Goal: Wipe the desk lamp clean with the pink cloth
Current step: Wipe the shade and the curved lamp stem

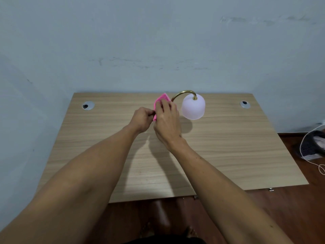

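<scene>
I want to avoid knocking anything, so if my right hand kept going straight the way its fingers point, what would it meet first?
Your right hand already presses the pink cloth. Straight on, it probably meets the lamp's brass neck hidden behind the cloth, though depth is unclear.

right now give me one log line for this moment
stage: wiping lamp | left hand: pinching pink cloth | right hand: pressing cloth near gold neck | shade: untouched | desk
</scene>
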Available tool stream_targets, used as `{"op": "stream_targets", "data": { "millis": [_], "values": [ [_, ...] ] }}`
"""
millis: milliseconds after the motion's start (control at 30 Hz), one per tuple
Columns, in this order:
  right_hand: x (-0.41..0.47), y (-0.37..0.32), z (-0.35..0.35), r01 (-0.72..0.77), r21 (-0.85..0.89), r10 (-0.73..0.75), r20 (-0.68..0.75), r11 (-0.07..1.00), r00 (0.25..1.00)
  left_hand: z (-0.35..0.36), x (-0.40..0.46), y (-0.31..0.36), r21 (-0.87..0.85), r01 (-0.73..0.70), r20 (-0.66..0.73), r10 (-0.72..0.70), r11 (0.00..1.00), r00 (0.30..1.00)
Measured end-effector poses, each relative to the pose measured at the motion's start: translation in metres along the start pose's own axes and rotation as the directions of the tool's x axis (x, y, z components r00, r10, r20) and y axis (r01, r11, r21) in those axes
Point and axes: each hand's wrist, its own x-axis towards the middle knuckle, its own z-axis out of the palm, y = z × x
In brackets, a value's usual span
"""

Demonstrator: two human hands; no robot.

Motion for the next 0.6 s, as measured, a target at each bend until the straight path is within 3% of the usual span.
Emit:
{"op": "stream_targets", "data": {
  "millis": [133, 267, 400, 600],
  "values": [
    [0.004, 0.002, 0.001, 0.108, -0.025, -0.107, 0.044, 0.994, 0.993, -0.002, -0.001, 0.003, 0.039, 0.006, 0.013, -0.007, 0.999, 1.0],
    [-0.001, 0.0, -0.005, -0.003, 0.054, 0.002, 0.007, 0.999, 1.0, -0.001, -0.002, 0.004, -0.035, 0.003, 0.005, -0.003, 0.999, 1.0],
    [-0.006, -0.002, -0.004, 0.029, 0.128, -0.022, -0.052, 0.991, 0.998, 0.0, 0.001, 0.0, -0.06, -0.016, 0.026, 0.018, 0.998, 0.999],
    [-0.037, 0.009, -0.012, -0.12, 0.444, 0.256, -0.259, 0.888, 0.931, 0.005, 0.007, -0.01, -0.101, 0.025, 0.017, -0.024, 0.995, 1.0]
  ]
}}
